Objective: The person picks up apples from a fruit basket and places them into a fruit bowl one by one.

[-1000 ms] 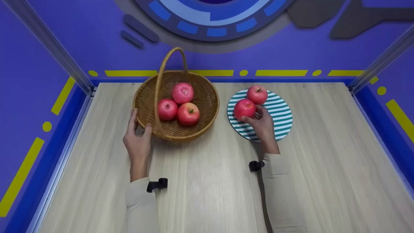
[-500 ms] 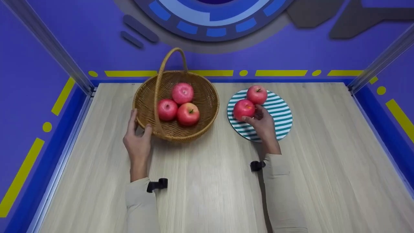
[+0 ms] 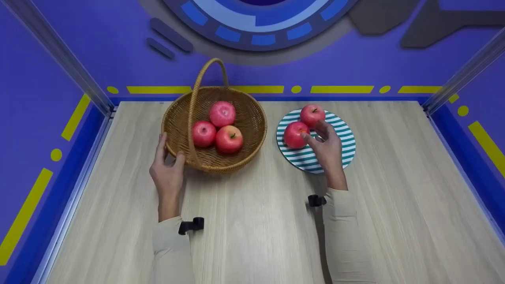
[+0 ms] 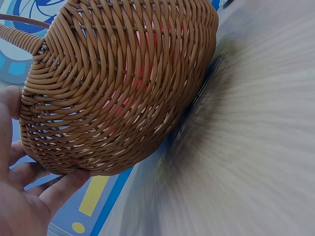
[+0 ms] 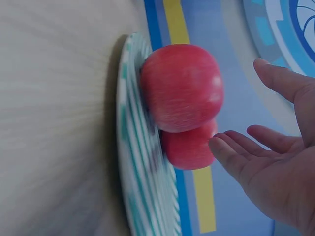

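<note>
A red apple (image 3: 296, 135) sits on the near left part of the striped plate (image 3: 339, 154), with a second apple (image 3: 313, 115) touching it behind. My right hand (image 3: 327, 148) is just right of the nearer apple, thumb and fingers spread apart; in the right wrist view a gap shows between this hand (image 5: 275, 172) and the front apple (image 5: 182, 88). On the left, a wicker basket (image 3: 252, 118) holds three apples (image 3: 229, 139). My left hand (image 3: 167, 173) touches its near left side with thumb and fingers spread, fingertips against the weave (image 4: 113, 98) in the left wrist view.
The basket's tall arched handle (image 3: 197, 86) rises at its left side. Behind the pale wooden table (image 3: 252, 221) stands a blue-purple printed wall (image 3: 118, 59), with side panels left and right. A black wrist mount (image 3: 192, 225) is on the left sleeve, another (image 3: 317, 200) on the right.
My right hand has let go of the nearer apple and moved slightly right and up, its fingers spreading. That apple stays on the plate. My left hand and the basket have not moved.
</note>
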`<state>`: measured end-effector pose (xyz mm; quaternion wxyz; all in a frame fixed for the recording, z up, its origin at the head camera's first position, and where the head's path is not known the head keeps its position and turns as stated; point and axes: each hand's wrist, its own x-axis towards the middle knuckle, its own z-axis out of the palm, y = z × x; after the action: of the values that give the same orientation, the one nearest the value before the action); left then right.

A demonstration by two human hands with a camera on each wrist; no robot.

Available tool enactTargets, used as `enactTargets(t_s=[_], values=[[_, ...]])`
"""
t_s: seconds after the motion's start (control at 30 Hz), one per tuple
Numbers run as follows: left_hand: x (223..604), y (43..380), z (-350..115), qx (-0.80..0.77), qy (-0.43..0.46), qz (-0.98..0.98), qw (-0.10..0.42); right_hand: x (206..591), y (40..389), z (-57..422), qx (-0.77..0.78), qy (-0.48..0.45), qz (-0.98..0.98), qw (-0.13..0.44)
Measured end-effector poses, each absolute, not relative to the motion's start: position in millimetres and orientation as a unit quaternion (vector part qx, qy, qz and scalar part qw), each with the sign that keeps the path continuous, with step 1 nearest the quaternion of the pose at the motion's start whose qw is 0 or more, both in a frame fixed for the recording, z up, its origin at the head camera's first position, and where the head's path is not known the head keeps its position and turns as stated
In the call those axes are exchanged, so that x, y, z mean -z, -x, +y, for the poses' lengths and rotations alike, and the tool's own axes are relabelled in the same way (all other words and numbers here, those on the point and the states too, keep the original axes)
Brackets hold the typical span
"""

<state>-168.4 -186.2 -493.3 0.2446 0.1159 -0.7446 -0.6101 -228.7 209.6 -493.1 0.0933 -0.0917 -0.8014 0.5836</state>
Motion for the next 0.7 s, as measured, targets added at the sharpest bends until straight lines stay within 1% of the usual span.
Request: enactTargets(t_s=[0.13,0.23,0.63,0.7], values=[[477,161,-180,0.621,-0.112,-0.738,0.240,489,227,208,-0.585,0.077,-0.801,0.106],[472,159,-178,0.622,-0.112,-0.738,0.234,487,226,207,-0.588,0.071,-0.799,0.108],[473,157,-177,0.625,-0.118,-0.736,0.231,485,223,203,-0.600,0.046,-0.792,0.106],[482,161,-181,0.621,-0.118,-0.739,0.231,484,222,202,-0.603,0.045,-0.789,0.106]])
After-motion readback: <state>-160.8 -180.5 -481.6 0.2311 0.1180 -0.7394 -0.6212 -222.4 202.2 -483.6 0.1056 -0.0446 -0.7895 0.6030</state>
